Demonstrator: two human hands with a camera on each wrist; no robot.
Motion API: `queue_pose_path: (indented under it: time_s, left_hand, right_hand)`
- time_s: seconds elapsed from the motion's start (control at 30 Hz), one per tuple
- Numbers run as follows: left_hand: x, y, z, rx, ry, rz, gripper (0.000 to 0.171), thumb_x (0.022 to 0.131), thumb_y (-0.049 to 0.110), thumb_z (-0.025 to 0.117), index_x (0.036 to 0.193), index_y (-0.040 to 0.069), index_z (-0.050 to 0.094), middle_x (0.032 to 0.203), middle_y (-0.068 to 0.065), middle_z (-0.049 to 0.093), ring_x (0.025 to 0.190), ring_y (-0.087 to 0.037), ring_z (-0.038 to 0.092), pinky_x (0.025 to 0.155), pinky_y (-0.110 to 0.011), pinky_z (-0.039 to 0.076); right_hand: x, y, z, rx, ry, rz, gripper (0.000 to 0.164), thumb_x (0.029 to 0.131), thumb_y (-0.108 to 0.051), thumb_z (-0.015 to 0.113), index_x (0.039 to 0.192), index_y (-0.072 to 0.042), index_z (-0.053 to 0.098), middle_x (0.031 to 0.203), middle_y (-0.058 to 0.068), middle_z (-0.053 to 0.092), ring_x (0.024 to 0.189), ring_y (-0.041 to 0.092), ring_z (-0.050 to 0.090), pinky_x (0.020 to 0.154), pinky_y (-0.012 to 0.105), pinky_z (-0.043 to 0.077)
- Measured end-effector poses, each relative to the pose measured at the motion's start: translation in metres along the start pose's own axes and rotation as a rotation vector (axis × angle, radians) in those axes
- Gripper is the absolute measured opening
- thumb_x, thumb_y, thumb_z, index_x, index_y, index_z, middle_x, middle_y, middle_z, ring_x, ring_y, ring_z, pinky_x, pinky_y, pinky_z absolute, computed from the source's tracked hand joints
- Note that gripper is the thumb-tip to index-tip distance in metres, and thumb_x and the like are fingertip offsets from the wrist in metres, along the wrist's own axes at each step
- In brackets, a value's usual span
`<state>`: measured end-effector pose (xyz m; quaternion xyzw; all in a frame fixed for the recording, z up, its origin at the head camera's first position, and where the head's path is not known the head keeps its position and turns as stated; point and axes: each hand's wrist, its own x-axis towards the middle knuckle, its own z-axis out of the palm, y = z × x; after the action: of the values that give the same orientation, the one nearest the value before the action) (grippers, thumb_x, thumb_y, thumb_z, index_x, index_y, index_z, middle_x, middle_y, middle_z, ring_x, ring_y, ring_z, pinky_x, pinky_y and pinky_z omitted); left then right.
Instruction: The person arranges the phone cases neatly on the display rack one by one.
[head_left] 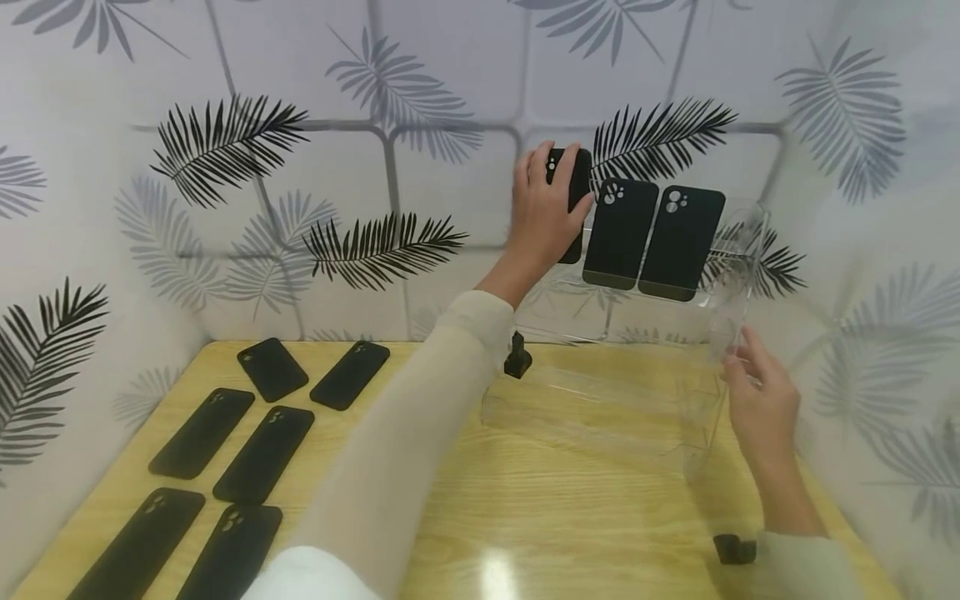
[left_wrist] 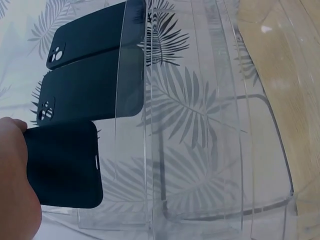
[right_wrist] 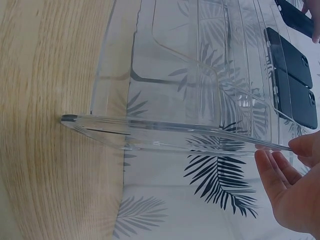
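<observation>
My left hand (head_left: 546, 208) grips a black phone case (left_wrist: 65, 165) from above, at the left part of the top tier of a clear tiered display stand (right_wrist: 175, 126). In the left wrist view the case's lower end is apart from the clear front lip. Beside it, two black phone cases (head_left: 621, 229) lean side by side on that tier, camera cutouts at the top. My right hand (head_left: 765, 404) pinches the edge of the stand's right side panel between thumb and fingers. The left fingers partly hide the held case.
Several black phone cases (head_left: 264, 454) lie flat on the left of the wooden table (head_left: 510, 500). The leaf-patterned wall covering (head_left: 450, 308) rises behind the stand. A small black piece (head_left: 517, 357) shows beside the left wrist, another black piece (head_left: 733, 550) by the right.
</observation>
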<state>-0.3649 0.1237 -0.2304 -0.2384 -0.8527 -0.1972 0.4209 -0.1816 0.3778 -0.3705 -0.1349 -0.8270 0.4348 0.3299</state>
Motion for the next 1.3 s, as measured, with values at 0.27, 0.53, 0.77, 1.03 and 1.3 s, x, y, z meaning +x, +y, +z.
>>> queue_pose_path:
  time_s: [0.27,0.53,0.77,1.03,1.3]
  left_hand:
    - [0.007,0.005,0.006,-0.027,0.047,-0.002,0.062,0.101,0.046,0.057,0.154,0.016,0.041,0.157,-0.015,0.035,0.143,-0.031,0.03,0.122,-0.036,0.021]
    - [0.014,0.006,0.008,-0.051,0.067,-0.013,0.065,0.101,0.047,0.058,0.155,0.016,0.04,0.156,-0.017,0.035,0.143,-0.032,0.029,0.122,-0.035,0.022]
    - [0.008,0.005,0.013,0.02,0.03,0.013,0.063,0.101,0.047,0.058,0.153,0.015,0.042,0.155,-0.017,0.035,0.142,-0.032,0.031,0.122,-0.037,0.022]
    - [-0.006,0.002,0.024,0.017,-0.004,0.007,0.06,0.101,0.042,0.059,0.152,0.014,0.043,0.154,-0.016,0.036,0.142,-0.033,0.033,0.121,-0.037,0.027]
    - [-0.012,0.004,0.032,0.089,-0.046,0.005,0.061,0.102,0.045,0.057,0.153,0.016,0.041,0.155,-0.015,0.033,0.141,-0.031,0.029,0.12,-0.039,0.024]
  right_hand:
    - [-0.001,0.001,0.001,0.001,0.001,-0.017,0.047,0.104,-0.022,0.055,0.151,-0.024,0.049,0.131,0.017,0.064,0.082,-0.016,0.055,0.083,0.006,0.048]
    - [0.0,0.001,0.0,0.004,0.012,-0.033,0.047,0.103,-0.021,0.055,0.15,-0.022,0.05,0.128,0.018,0.064,0.081,-0.017,0.055,0.081,0.004,0.047]
    - [-0.001,0.002,0.0,0.008,0.012,-0.036,0.047,0.103,-0.02,0.055,0.15,-0.023,0.05,0.129,0.019,0.064,0.081,-0.016,0.055,0.082,0.005,0.047]
    - [-0.001,0.002,0.0,0.013,0.015,-0.035,0.047,0.103,-0.021,0.055,0.15,-0.024,0.051,0.129,0.018,0.064,0.082,-0.017,0.055,0.082,0.005,0.047]
    - [0.0,0.003,0.001,-0.005,-0.001,-0.014,0.048,0.104,-0.024,0.054,0.151,-0.028,0.049,0.131,0.014,0.064,0.085,-0.016,0.054,0.083,0.006,0.047]
